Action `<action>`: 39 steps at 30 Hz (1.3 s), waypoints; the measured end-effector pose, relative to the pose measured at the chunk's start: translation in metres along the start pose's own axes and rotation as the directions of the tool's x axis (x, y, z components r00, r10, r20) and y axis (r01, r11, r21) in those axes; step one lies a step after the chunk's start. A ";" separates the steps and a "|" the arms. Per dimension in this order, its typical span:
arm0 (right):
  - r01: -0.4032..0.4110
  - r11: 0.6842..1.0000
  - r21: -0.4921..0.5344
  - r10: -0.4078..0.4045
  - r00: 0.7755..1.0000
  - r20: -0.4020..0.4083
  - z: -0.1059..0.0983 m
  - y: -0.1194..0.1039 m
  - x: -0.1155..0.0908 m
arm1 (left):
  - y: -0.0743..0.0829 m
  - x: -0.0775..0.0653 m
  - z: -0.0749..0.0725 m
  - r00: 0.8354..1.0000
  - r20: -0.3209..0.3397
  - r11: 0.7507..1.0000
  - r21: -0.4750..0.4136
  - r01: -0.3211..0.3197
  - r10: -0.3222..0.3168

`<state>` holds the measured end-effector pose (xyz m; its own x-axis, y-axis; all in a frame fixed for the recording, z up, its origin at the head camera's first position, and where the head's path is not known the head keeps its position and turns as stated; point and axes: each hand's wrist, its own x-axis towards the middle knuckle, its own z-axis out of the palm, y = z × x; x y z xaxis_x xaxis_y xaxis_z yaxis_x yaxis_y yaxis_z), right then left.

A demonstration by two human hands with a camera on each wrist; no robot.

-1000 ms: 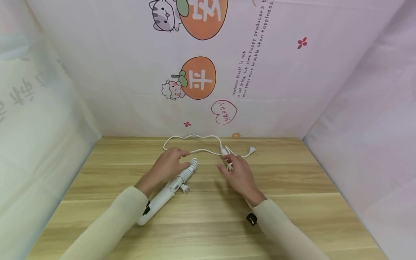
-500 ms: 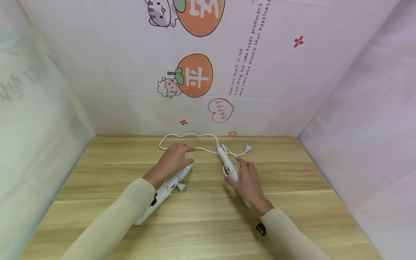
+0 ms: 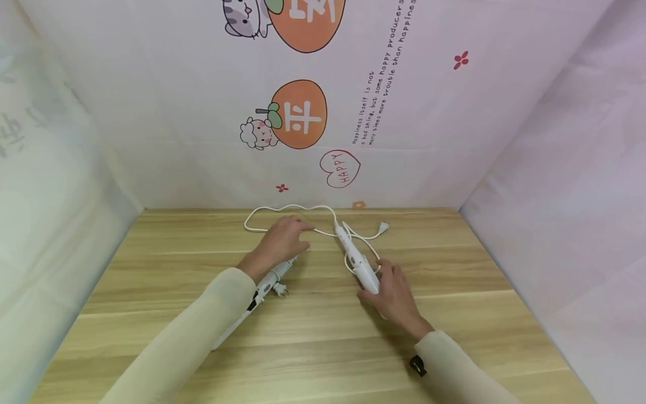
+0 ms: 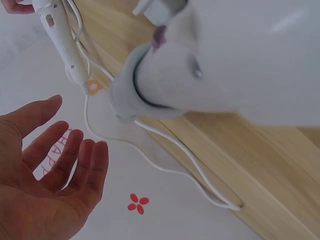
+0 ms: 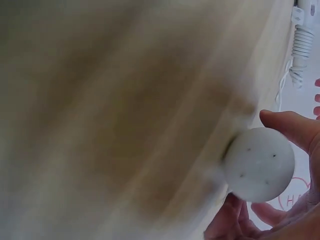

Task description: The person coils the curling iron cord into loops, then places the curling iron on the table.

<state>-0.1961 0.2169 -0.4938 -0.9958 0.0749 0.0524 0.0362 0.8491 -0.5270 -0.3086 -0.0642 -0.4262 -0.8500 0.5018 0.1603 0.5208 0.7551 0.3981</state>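
Two white curling irons lie on the table. Over the right one [image 3: 355,259] is my right hand [image 3: 397,300], thumb on one side and fingers on the other. In the right wrist view its round end cap [image 5: 260,164] sits between thumb and fingers; firm contact cannot be told. My left hand [image 3: 280,242] hovers above the cord-wrapped end of the left curling iron [image 3: 275,276], fingers loosely bent and holding nothing. That iron fills the upper right of the left wrist view as a blurred white body [image 4: 240,60]. My left forearm hides part of it.
The right iron's white cord [image 3: 298,207] loops along the back of the table [image 3: 313,348], ending in a plug [image 3: 383,227]. Another plug [image 3: 280,289] hangs beside the left iron. Printed cloth walls [image 3: 404,185] stand at the back and both sides.
My right hand has moved back toward me along the right curling iron, uncovering its handle. My left hand has shifted slightly right and away from me. Both irons stay in place; the view drifts slightly.
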 end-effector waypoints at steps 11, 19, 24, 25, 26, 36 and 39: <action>-0.017 0.993 0.115 0.012 0.999 0.047 -0.002 0.009 -0.002 | 0.011 0.014 0.019 1.000 0.009 1.000 0.007 -0.016 0.016; -0.023 0.975 0.219 0.015 0.999 0.039 -0.011 0.021 0.002 | 0.014 0.018 0.022 0.999 -0.013 0.999 -0.009 -0.051 0.050; 0.044 0.974 0.222 -0.047 0.999 0.008 -0.019 0.031 0.004 | 0.015 0.020 0.023 0.989 0.040 0.990 -0.023 -0.139 0.140; 0.060 0.975 0.216 -0.062 0.998 0.004 -0.021 0.032 0.004 | 0.015 0.021 0.024 0.986 0.050 0.987 -0.021 -0.158 0.159; 0.077 0.973 0.219 -0.079 0.997 0.002 -0.022 0.034 0.003 | 0.014 0.021 0.024 0.983 0.057 0.984 -0.017 -0.176 0.177; 0.171 0.969 0.180 -0.170 0.985 -0.024 -0.032 0.042 -0.003 | 0.016 0.024 0.027 0.955 0.033 0.955 -0.002 -0.295 0.295; 0.184 0.966 0.179 -0.184 0.983 -0.014 -0.034 0.043 -0.004 | 0.016 0.025 0.027 0.955 0.035 0.956 -0.001 -0.293 0.293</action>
<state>-0.1881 0.2709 -0.4882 -0.9841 -0.0754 0.1607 -0.1631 0.7407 -0.6517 -0.3194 -0.0286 -0.4401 -0.6568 0.7155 0.2380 0.7470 0.5744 0.3349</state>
